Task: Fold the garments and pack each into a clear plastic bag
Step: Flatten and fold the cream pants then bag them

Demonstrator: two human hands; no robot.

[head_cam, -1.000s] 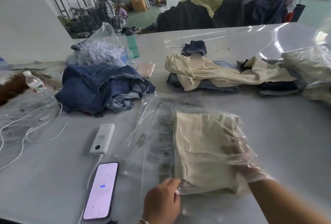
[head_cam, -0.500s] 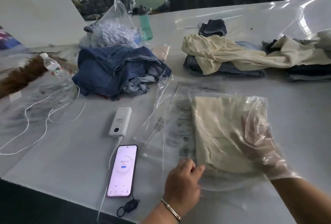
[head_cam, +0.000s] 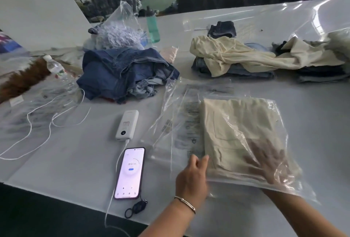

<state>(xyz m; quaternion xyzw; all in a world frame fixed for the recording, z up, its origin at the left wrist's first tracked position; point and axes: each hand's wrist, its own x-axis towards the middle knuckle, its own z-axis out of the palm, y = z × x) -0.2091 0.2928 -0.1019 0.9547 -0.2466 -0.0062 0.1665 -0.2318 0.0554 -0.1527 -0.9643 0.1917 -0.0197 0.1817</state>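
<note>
A person's right hand [head_cam: 265, 163] is lying inside a clear plastic bag [head_cam: 251, 123], fingers spread flat and pressing down on a folded cream garment [head_cam: 233, 123] that is sitting within the bag on a white table [head_cam: 312, 108]. The left hand [head_cam: 193, 178] is making the grip just left of that garment: thumb and fingers are pinching the bag's near left edge, and a thin bracelet [head_cam: 186, 202] is circling the wrist behind it. Directly left of the grip, a phone [head_cam: 130, 173] is lying face up with a timer showing, a white cable [head_cam: 121, 153] linking it to a white power bank [head_cam: 127, 124] just beyond it. Farther beyond the grip and to its left, a heap of blue denim garments [head_cam: 125, 75] is resting on the table, with a bag of pale shredded material [head_cam: 119, 30] and a green bottle [head_cam: 153, 26] behind it. Beyond the grip and to its right, a loose cream garment [head_cam: 246, 55] is draping over a stack of folded denim [head_cam: 236, 70]. Far left of the grip, a loose white cord [head_cam: 37, 123] is trailing across the table beside a clear water bottle [head_cam: 55, 66].
</note>
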